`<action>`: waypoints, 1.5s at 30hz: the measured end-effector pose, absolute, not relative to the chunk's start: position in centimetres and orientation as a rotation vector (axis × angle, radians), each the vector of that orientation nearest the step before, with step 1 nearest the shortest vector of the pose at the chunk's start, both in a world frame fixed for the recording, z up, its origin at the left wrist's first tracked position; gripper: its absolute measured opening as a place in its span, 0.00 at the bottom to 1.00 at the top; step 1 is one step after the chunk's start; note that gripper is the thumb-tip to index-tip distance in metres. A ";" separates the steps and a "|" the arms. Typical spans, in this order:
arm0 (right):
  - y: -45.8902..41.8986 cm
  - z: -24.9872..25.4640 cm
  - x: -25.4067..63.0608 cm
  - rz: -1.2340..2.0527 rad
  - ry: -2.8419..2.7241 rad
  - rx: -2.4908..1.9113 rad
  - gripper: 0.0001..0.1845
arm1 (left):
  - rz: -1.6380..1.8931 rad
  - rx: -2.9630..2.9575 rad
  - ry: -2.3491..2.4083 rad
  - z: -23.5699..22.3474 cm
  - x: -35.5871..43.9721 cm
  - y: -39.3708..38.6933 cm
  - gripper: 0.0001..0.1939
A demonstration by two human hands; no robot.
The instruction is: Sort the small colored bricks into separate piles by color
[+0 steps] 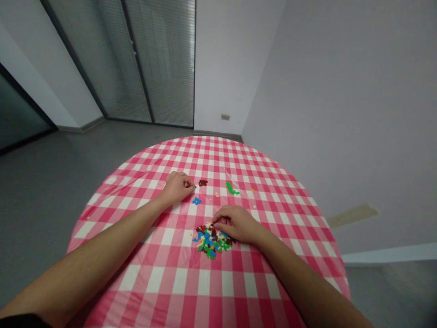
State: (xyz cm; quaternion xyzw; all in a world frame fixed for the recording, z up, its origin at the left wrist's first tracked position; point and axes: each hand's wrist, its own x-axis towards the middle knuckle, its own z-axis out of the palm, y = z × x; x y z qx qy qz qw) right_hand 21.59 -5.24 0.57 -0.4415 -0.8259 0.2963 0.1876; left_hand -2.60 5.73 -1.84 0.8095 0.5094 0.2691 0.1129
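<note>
My left hand (178,187) is closed in a pinch just left of a small brown group of pieces (203,182). A tiny dark piece shows at its fingertips. Below that hand lies a small group of blue pieces (196,201). My right hand (238,222) reaches over the upper right side of a mixed pile of small plastic pieces (210,242) in blue, green, brown, red, yellow and cream. Its thumb and forefinger are pinched together at the pile's edge; what is between them is too small to make out.
Green pieces (231,188) lie together right of the brown ones, with a yellow piece (253,190) and a few pale pieces (217,194) nearby. A red-and-white checked cloth (211,155) covers the round table. A wall (341,114) stands close on the right; glass doors (160,68) are behind.
</note>
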 end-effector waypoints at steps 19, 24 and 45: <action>-5.0 0.1 21.6 0.918 -2.152 -1.302 0.04 | 0.751 2.362 1.643 -2.3 -2.5 5.6 0.10; -4.9 0.0 21.6 0.901 -2.163 -1.313 0.04 | 0.755 2.408 1.631 -2.5 -2.6 5.7 0.12; -4.9 -0.2 21.6 0.974 -2.101 -1.299 0.01 | 0.726 2.461 1.488 -3.0 -2.7 6.0 0.13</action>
